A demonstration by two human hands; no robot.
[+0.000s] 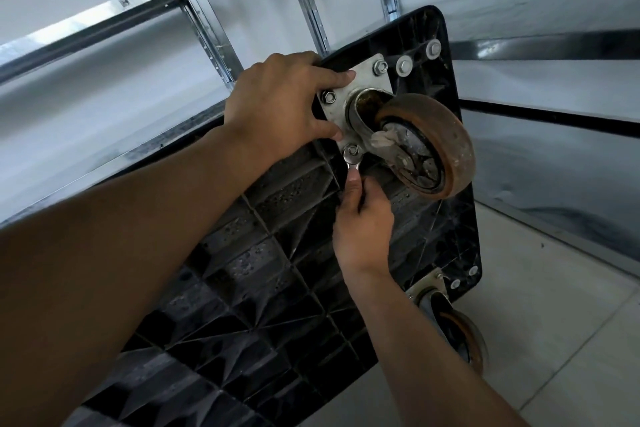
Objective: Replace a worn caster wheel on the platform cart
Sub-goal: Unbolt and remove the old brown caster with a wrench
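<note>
Early stage, it seems: left hand pressing flat on grey steel mounting plate, right hand gripping small silver wrench on nut just above. Worn brown rubber caster wheel beside left hand, not yet unbolted.

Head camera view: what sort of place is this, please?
Probably a storeroom or warehouse area: slotted metal shelving uprights stand along a pale wall, the floor is tiled, and a platform cart is tipped up with its underside showing.
</note>
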